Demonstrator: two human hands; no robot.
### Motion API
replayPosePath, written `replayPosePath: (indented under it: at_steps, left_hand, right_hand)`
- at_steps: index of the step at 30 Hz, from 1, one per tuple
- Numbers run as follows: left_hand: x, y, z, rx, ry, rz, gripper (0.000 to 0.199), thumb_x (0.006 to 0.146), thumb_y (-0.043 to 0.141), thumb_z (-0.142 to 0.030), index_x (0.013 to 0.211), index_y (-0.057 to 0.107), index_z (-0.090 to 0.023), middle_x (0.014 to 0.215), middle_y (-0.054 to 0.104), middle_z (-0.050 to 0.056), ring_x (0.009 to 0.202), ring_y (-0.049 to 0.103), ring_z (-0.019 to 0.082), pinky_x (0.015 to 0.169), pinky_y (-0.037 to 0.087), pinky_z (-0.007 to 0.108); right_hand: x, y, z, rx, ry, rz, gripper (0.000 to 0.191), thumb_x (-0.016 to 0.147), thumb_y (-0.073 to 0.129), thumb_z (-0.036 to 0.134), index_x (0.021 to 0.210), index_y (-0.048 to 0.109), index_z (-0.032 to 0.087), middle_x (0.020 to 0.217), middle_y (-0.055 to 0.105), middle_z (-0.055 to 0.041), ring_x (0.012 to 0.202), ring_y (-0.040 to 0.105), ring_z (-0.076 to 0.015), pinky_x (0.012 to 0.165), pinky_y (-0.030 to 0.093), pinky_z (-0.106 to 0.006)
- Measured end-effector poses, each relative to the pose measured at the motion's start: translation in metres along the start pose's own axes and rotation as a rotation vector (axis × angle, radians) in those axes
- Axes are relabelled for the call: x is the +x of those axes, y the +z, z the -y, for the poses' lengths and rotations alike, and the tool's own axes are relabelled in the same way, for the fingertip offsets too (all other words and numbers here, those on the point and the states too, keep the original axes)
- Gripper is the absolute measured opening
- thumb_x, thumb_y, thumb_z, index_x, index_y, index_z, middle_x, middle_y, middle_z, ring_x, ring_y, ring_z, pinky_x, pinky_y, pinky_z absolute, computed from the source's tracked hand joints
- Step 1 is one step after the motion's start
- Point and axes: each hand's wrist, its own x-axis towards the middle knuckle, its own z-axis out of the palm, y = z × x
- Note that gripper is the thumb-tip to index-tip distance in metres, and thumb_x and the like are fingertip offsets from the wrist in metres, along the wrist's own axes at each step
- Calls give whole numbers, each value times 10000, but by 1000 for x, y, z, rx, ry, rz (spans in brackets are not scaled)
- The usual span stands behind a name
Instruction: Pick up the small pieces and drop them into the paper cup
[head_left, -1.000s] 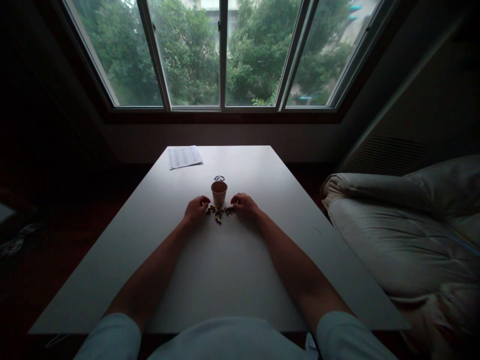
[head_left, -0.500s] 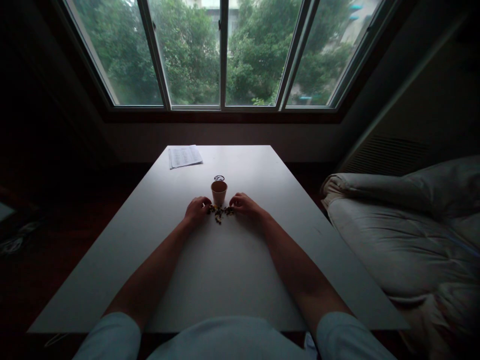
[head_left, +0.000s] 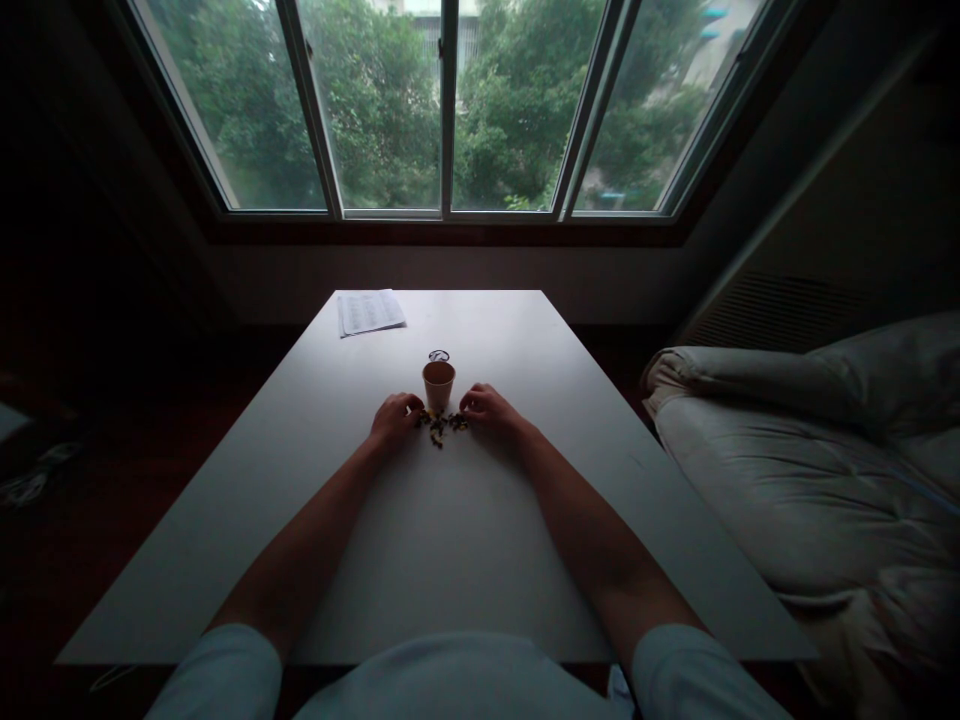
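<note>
And here are both hands at the middle of the table (head_left: pixel 480 550), one on either side of a paper cup (head_left: pixel 439 390); the cup stands upright, mouth up, its brown inside showing over the rim, and right in front of it lies a loose scatter of small pieces (head_left: pixel 437 427), dark for the most part with a few yellow ones among them; the left hand (head_left: pixel 395 415) is at the left edge of that scatter, fingers bent in toward the thumb; whether a piece is pinched there, one cannot tell from this view; over on the other side, the right hand (head_left: pixel 487 405) sits at the scatter's right edge, just beside the cup, fingers curled and pointing inward; its grip, too, is too small to read; just behind the cup there is a small round thing (head_left: pixel 439 355) with a dark rim; farther back, near the table's far left corner, lie some printed papers (head_left: pixel 371 312); both forearms reach in from pale short sleeves (head_left: pixel 225 670) at the near edge; beyond the table, the window (head_left: pixel 448 120) shows green trees (head_left: pixel 375 130); off to the right, a pale padded couch (head_left: pixel 787 480), creased all over!
</note>
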Motion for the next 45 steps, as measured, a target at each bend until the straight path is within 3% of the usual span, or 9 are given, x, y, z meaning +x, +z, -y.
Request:
replayPosePath:
  at_steps: [9,19,37,45]
  left_hand:
    - [-1,-3,-7,144,-3,66,139,844,596,-187,908,717,-213,915,674,38,840,565,175,790,432,301]
    - [-1,-3,-8,178,25,69,126,850,610,-180,913,715,-211,917,673,43,865,568,179,798,444,305]
    - [-9,3,-21,294,130,82,191,892,572,-222,943,753,-261,913,659,53,886,562,186,772,447,295]
    - [-12,6,-38,311,156,101,198,899,572,-257,1005,740,-252,965,687,57,944,578,203,808,478,307]
  right_hand:
    - [2,7,-3,18,62,-99,146,744,653,118,852,720,190,846,633,-39,791,549,-153,721,435,-257]
    - [1,12,-7,128,185,-280,142,781,598,231,896,675,201,766,684,4,691,604,-134,671,441,-245]
    - [3,16,-8,49,205,-303,224,772,578,158,931,719,227,793,709,3,698,607,-141,689,462,-248]
    - [2,16,-5,61,196,-310,230,772,577,165,940,723,223,799,708,-1,691,600,-138,676,453,-247]
